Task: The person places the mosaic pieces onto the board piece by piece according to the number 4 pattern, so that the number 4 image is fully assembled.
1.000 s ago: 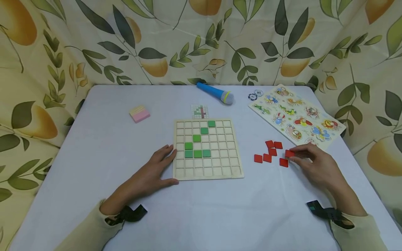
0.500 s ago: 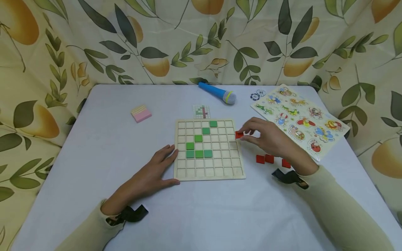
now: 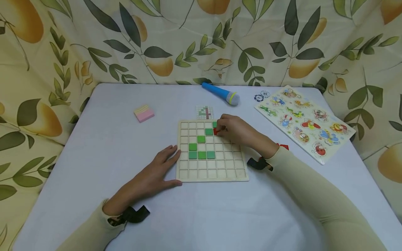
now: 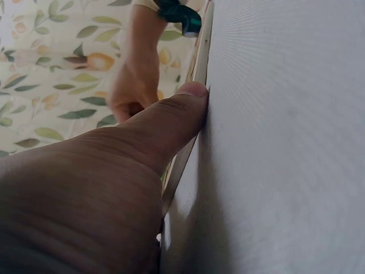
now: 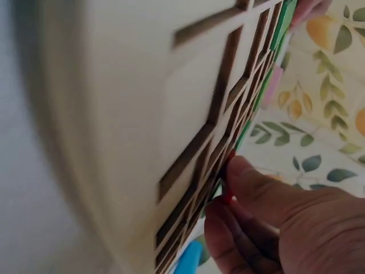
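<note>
Left hand flat against grid board, fingers relaxed, steadying it; right hand pinching red tile over the board's upper cells for seating.

two bare hands, left and right, with no rings or gloves. both arms wear long pale cream sleeves with ribbed cuffs. a black strap wraps each wrist, its loose ends sticking out sideways.
</note>
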Motion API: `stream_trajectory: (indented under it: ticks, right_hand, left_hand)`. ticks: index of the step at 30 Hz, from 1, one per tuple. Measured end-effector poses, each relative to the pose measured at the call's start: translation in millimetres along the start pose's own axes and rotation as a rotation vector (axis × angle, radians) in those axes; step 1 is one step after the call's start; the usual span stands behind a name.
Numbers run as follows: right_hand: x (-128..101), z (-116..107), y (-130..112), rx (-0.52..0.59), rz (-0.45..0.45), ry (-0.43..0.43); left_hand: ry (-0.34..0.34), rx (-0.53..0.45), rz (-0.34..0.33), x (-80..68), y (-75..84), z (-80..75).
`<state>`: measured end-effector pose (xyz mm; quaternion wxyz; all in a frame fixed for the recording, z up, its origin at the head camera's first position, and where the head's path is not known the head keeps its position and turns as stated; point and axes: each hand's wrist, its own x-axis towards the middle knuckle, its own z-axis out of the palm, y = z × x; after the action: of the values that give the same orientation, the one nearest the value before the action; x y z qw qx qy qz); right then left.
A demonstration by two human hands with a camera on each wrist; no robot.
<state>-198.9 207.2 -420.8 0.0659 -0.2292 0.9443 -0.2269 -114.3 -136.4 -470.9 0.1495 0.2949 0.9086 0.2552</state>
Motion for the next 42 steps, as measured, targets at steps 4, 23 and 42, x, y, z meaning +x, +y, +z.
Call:
stream_trajectory:
  ticks: [4, 23, 42]
  right_hand:
    - [-1, 1, -2, -0.025, 0.019, 0.008]
    - [-152, -39, 1, 0.207, 0.247, 0.481]
    - [-193, 19, 39, 0.038, 0.328, 0.274]
  left_hand:
    - [-0.002, 0.014, 0.01, 1.9, 2.0, -0.7]
    - [0.011, 0.012, 0.029, 1.9, 4.8, 3.4]
    - [0.01, 0.0, -0.003, 0.7, 5.9, 3.6]
